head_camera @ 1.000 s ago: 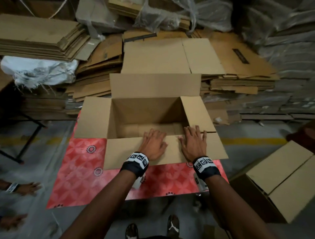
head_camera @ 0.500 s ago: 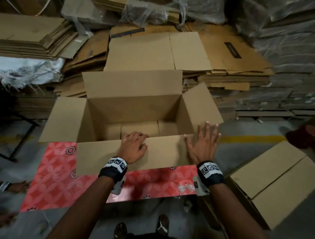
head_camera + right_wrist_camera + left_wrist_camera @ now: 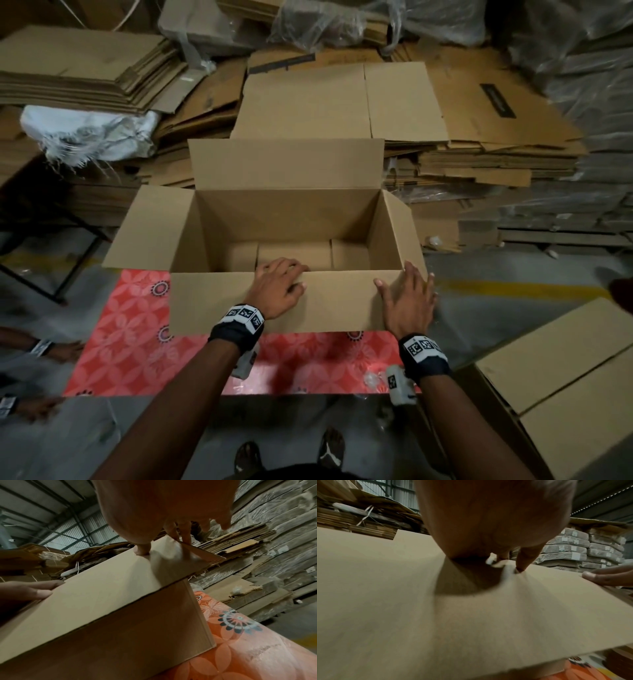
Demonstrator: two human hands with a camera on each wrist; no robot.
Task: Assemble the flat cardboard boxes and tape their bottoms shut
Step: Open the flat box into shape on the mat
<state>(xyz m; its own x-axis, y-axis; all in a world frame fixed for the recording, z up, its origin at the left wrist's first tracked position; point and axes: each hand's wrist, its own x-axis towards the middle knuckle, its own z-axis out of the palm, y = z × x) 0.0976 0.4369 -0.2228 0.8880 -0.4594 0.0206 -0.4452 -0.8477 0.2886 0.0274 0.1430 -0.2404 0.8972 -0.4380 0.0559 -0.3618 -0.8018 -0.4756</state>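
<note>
The open box (image 3: 284, 219) stands upright on the counter (image 3: 130, 342), against its near edge. The left hand (image 3: 277, 287) curls over the near flap, steadying it; the right hand (image 3: 409, 301), fingers straight, presses the near right corner square.

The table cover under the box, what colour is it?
Red table cover with pale flower shapes and dark rings; the head view shows it best.

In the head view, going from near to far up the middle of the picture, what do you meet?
Feet in sandals → red flowered table → near flap of the open box, with the left hand on it → box floor → far flap → stack of flat cardboard.
</note>
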